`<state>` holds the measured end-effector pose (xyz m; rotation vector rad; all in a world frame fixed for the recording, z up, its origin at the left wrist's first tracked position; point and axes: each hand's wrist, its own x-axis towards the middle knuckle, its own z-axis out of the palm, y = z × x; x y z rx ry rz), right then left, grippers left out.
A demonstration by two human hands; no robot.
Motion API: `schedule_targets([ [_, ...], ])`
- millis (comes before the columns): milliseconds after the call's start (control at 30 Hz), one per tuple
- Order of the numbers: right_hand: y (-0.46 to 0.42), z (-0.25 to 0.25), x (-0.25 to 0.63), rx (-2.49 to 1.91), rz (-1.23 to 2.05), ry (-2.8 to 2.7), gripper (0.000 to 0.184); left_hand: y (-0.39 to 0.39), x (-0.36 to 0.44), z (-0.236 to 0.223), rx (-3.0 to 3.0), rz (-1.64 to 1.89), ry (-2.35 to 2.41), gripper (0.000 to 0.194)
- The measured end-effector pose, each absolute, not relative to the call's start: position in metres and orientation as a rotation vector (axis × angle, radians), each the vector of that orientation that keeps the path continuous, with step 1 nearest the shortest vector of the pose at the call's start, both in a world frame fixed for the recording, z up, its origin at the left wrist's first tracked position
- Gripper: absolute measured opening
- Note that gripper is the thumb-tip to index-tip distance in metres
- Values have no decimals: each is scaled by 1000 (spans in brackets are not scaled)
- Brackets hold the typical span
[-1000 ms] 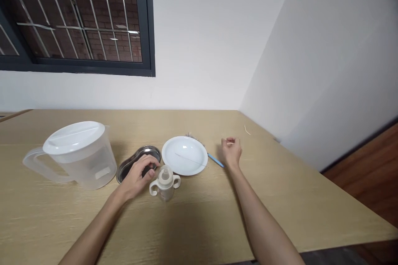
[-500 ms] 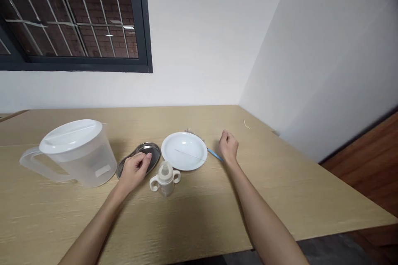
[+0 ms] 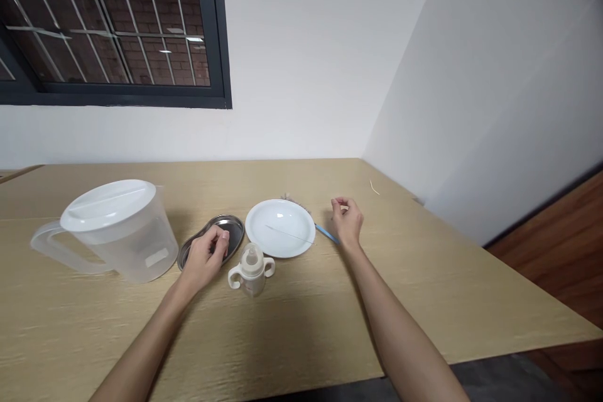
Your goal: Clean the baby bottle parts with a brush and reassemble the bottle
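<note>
My left hand [image 3: 203, 257] is closed, thumb against the curled fingers, with nothing showing in it. It hovers over or rests at the near edge of a steel kidney-shaped dish [image 3: 234, 228] and covers part of it. Just right of that hand stands a baby bottle [image 3: 253, 271], upright, with a cream collar, two handles and a clear cap over the teat. My right hand [image 3: 347, 221] has its fingers bent in and the tips together; nothing shows between them. Left of it lies a blue stick-like handle [image 3: 326, 233], partly hidden by a white plate [image 3: 277, 213].
A thin wire-like strand [image 3: 288, 234] lies across the plate, and greyish bristles [image 3: 296, 202] show behind it. A lidded plastic jug [image 3: 127, 232] stands on the left of the wooden table [image 3: 301, 339]. A pale bent strand [image 3: 374, 188] lies near the right wall.
My left hand has curled from loosely spread fingers beside the bottle into a closed hand over the dish. My right hand closed into a fist, then its fingertips came forward. The view shifted slightly.
</note>
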<state>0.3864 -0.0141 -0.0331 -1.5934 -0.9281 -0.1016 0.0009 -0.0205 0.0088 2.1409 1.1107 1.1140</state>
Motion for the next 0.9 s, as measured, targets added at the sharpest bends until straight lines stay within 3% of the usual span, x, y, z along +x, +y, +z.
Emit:
schedule_targets([
  [267, -13, -34, 388, -1583, -80, -889, 37, -23, 2, 12, 2268, 1097, 1142, 42],
  [733, -23, -26, 375, -1617, -204, -948, 24, -24, 0, 16, 2303, 1095, 1008, 46],
  [900, -24, -25, 372, -1640, -252, -991, 33, -26, -6, 31, 2331, 752, 844, 26],
])
